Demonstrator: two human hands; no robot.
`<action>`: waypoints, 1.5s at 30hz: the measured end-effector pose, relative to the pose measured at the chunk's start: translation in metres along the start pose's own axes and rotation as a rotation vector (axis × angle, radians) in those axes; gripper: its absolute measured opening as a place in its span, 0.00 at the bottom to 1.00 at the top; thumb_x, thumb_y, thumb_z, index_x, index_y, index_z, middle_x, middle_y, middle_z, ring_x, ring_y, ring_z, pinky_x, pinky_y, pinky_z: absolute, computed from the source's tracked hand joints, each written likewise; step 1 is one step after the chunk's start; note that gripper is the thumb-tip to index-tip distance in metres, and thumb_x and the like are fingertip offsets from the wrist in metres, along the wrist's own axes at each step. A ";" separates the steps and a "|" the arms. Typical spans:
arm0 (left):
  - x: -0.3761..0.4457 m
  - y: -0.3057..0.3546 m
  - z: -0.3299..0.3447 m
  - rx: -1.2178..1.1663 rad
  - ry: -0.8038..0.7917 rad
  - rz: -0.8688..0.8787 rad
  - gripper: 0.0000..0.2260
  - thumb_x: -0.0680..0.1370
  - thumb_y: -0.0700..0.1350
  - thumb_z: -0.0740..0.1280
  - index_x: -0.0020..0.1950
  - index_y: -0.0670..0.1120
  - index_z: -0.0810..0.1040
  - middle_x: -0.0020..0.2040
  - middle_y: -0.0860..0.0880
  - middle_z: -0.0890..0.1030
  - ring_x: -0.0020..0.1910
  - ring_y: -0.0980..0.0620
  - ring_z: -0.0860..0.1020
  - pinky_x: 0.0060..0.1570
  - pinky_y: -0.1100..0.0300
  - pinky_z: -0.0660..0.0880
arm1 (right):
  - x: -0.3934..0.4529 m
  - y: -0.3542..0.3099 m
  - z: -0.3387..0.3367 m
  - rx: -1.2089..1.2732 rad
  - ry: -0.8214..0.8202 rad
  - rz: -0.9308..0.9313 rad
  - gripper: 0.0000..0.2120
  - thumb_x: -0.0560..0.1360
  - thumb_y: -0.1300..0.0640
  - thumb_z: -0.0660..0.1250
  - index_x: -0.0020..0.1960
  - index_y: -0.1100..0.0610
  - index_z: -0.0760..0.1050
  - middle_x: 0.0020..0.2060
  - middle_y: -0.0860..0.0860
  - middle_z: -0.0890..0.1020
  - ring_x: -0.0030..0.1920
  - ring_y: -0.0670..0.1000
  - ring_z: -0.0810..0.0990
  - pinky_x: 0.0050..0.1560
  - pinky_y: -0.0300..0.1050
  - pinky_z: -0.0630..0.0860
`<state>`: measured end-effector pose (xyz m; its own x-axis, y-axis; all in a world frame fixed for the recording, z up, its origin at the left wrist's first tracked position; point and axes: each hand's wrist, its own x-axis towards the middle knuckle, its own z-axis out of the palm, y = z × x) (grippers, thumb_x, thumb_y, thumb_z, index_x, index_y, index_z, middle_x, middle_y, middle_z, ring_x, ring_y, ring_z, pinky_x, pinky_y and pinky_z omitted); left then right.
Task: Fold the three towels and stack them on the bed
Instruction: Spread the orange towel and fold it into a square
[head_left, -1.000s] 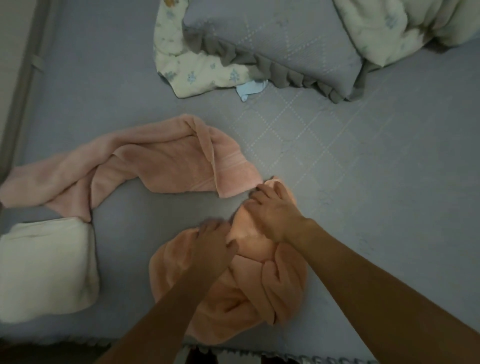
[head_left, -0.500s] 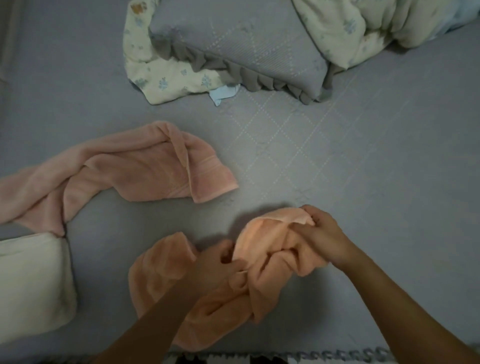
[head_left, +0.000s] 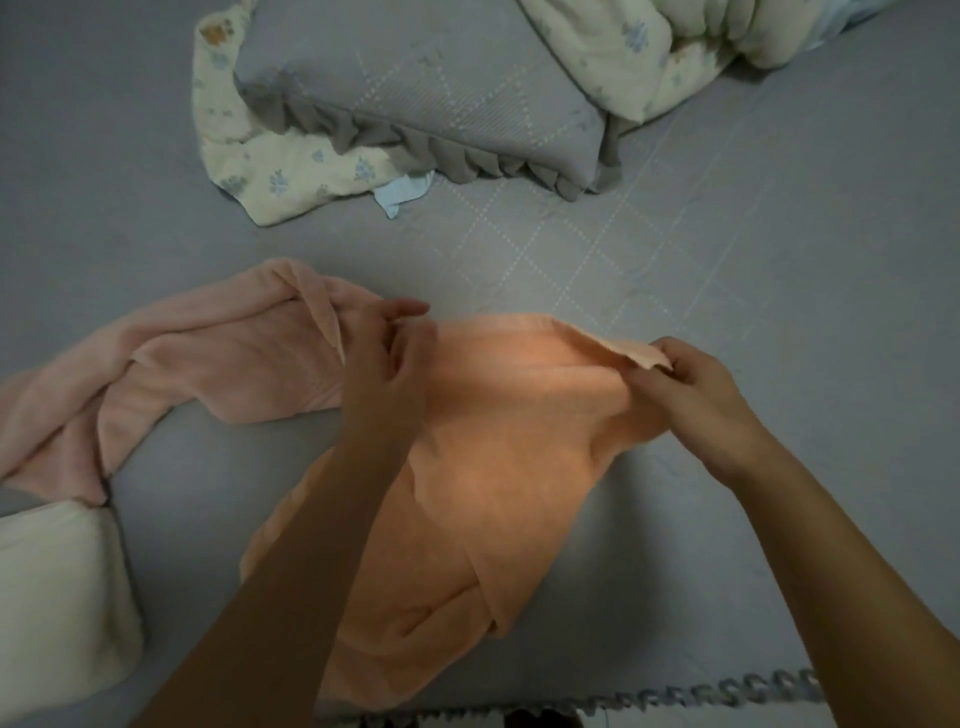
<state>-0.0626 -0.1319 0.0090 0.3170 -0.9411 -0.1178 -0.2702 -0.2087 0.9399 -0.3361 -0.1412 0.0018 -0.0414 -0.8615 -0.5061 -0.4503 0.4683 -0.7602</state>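
An orange towel (head_left: 498, 467) hangs partly lifted over the near part of the grey bed (head_left: 779, 291). My left hand (head_left: 387, 364) pinches its upper left edge, and my right hand (head_left: 691, 389) pinches its upper right corner, stretching the top edge between them. The towel's lower part lies crumpled on the bed near the front edge. A pink towel (head_left: 208, 364) lies unfolded and twisted to the left, partly behind my left hand. A cream towel (head_left: 57, 597) sits folded at the lower left.
A grey ruffled pillow (head_left: 431, 98) lies at the back on a floral cream blanket (head_left: 280, 171). A bunched floral quilt (head_left: 675, 47) fills the back right. The bed's fringed front edge (head_left: 727, 699) runs along the bottom.
Both hands have lifted the orange towel from its heap and moved apart, spreading its top edge. The camera has shifted closer.
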 end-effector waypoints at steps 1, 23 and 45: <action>0.005 -0.004 -0.002 0.074 -0.095 0.033 0.12 0.74 0.45 0.69 0.55 0.58 0.75 0.35 0.59 0.69 0.32 0.62 0.70 0.32 0.67 0.70 | 0.002 -0.001 -0.004 0.066 0.075 0.006 0.10 0.70 0.51 0.66 0.38 0.58 0.72 0.29 0.48 0.71 0.33 0.48 0.69 0.34 0.45 0.63; 0.149 0.016 0.003 -0.229 0.058 -0.361 0.08 0.77 0.51 0.67 0.52 0.49 0.74 0.38 0.49 0.76 0.28 0.55 0.77 0.24 0.64 0.71 | 0.135 -0.040 -0.013 0.212 0.311 0.082 0.13 0.73 0.55 0.66 0.57 0.54 0.75 0.42 0.47 0.77 0.40 0.46 0.76 0.42 0.43 0.73; -0.187 -0.089 -0.033 0.488 -0.235 -0.523 0.15 0.73 0.50 0.66 0.59 0.52 0.75 0.47 0.54 0.80 0.44 0.53 0.80 0.43 0.61 0.78 | -0.143 0.140 0.170 0.597 -0.259 0.655 0.12 0.83 0.58 0.54 0.56 0.57 0.76 0.46 0.53 0.85 0.44 0.53 0.81 0.42 0.43 0.71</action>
<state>-0.0680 0.0710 -0.0421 0.3271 -0.7077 -0.6262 -0.5271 -0.6866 0.5007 -0.2418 0.0809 -0.1015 0.1073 -0.3516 -0.9300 0.1306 0.9323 -0.3374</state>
